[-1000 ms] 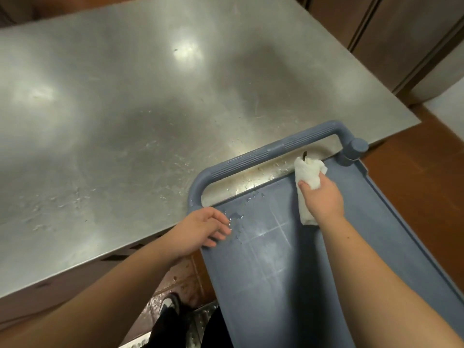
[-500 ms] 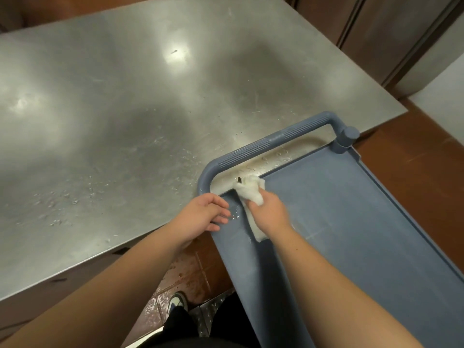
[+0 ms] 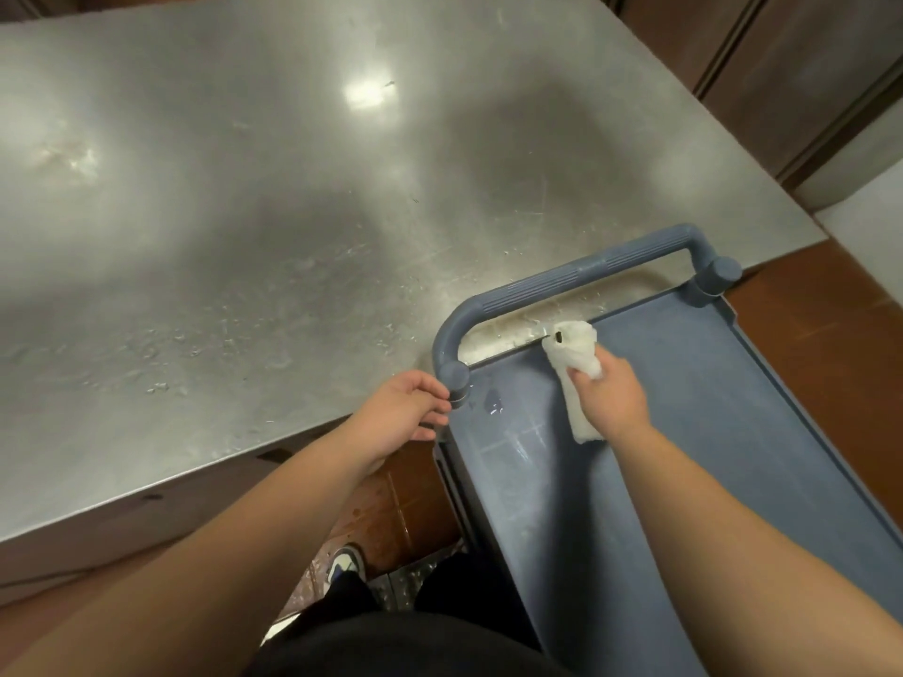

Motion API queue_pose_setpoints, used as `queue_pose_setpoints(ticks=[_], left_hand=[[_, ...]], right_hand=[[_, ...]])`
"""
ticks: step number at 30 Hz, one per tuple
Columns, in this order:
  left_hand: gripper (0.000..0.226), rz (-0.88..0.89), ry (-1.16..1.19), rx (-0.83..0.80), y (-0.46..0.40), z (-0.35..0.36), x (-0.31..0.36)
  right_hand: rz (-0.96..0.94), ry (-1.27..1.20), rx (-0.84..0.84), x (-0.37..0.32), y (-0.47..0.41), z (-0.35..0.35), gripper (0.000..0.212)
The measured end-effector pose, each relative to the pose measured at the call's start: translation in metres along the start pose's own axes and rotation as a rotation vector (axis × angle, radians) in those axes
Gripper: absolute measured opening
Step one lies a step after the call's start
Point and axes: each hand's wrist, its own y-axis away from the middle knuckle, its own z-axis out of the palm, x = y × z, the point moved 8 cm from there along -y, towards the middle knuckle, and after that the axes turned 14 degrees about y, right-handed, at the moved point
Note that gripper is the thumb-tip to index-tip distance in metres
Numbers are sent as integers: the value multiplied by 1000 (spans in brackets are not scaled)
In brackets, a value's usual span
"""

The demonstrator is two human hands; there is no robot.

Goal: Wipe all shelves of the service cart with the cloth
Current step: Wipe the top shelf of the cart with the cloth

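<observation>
The blue-grey service cart's top shelf (image 3: pixel 694 432) fills the lower right, its ribbed handle (image 3: pixel 576 278) arching over the far end. My right hand (image 3: pixel 611 398) grips a crumpled white cloth (image 3: pixel 574 356) and presses it on the shelf near the far rim, about midway along it. A few water drops (image 3: pixel 493 405) lie on the shelf's far left corner. My left hand (image 3: pixel 405 412) rests against the cart's left corner post (image 3: pixel 454 383), fingers curled toward it, holding nothing I can see. The lower shelves are hidden under the top one.
A large stainless steel table (image 3: pixel 293 212) with water spots butts against the cart's handle end. Brown floor tiles (image 3: pixel 821 324) show to the right and below the table edge. Dark cabinet doors (image 3: pixel 782 66) stand at the top right. My shoe (image 3: pixel 347 564) is near the cart's left side.
My right hand swept the cloth from the shelf's right part to the far left corner, then back toward the middle of the far rim. My left hand slid to the corner post.
</observation>
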Motion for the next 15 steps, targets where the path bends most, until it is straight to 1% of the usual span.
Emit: queue_pose_setpoints(ticks=[4, 7, 12, 15], left_hand=[[12, -15, -13, 32, -4, -1, -11], [10, -17, -42, 52, -10, -3, -13], [14, -19, -112, 48, -14, -5, -13], [19, -26, -136, 36, -14, -6, -11]], right_hand=[[-26, 59, -48, -20, 1, 18, 37], [-46, 58, -93, -34, 4, 26, 35], [-105, 42, -137, -55, 22, 45, 35], [-177, 14, -188, -75, 40, 60, 32]])
